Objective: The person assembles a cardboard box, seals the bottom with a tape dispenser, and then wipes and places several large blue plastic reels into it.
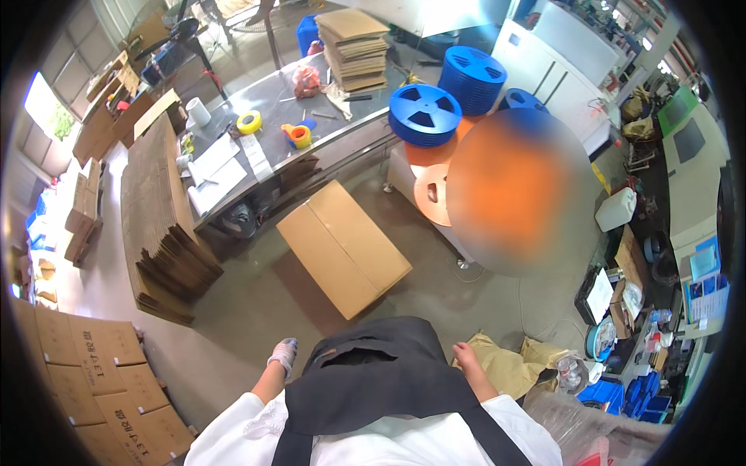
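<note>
My left hand (284, 356) hangs low beside the black apron (388, 384), in what looks like a pale greyish glove. Its fingers seem loosely extended, and I make out nothing in them. On the apron's other side is my right hand (464, 356), bare and seen edge-on, its fingers mostly hidden. Neither hand touches the closed cardboard box (342, 245), which sits on the floor just ahead with a seam along its top.
Flattened cartons (155, 210) lean against a metal worktable (268, 85) holding tape rolls (249, 122), papers and cardboard sheets (353, 50). Blue reels (423, 113) stand on an orange-topped cart (413, 167), partly blurred. Packed boxes (101, 365) lie left; brown sacks (505, 363) lie right.
</note>
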Available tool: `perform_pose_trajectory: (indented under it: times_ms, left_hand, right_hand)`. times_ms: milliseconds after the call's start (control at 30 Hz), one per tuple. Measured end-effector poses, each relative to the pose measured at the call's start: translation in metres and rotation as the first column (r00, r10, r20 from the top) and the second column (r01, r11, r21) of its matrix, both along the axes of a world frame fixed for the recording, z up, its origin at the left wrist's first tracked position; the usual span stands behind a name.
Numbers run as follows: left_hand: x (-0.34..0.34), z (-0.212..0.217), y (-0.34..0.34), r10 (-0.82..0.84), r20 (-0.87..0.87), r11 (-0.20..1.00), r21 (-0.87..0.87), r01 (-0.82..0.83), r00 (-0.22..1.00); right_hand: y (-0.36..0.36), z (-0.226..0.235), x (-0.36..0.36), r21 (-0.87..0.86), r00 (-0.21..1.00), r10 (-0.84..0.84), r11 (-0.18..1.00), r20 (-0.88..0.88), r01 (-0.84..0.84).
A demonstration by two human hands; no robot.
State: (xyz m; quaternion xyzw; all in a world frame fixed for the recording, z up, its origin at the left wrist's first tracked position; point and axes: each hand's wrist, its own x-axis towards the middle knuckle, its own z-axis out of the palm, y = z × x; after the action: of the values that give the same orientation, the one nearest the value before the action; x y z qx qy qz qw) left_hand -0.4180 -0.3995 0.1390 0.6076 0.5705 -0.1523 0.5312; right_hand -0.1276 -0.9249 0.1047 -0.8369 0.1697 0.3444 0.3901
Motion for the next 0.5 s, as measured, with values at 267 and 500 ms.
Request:
perform_pose_trajectory:
  times_ms: [267,500]
  left_hand:
    - [0.014,0.065,0.022,0.045,-0.089,0.994,0.103,-0.036,0.995]
    - [0.085,0.039,0.113,-0.139,-0.258,0.960,0.202,0.194,0.956]
  right_hand:
    - [0.216,-0.038,0.090,0.138,0.932,0.358,0.927,-0.053,-0.348]
    - [0.322,-0.119,0.101,-0.056,0.919,-0.226,0.974,-0.322,0.220]
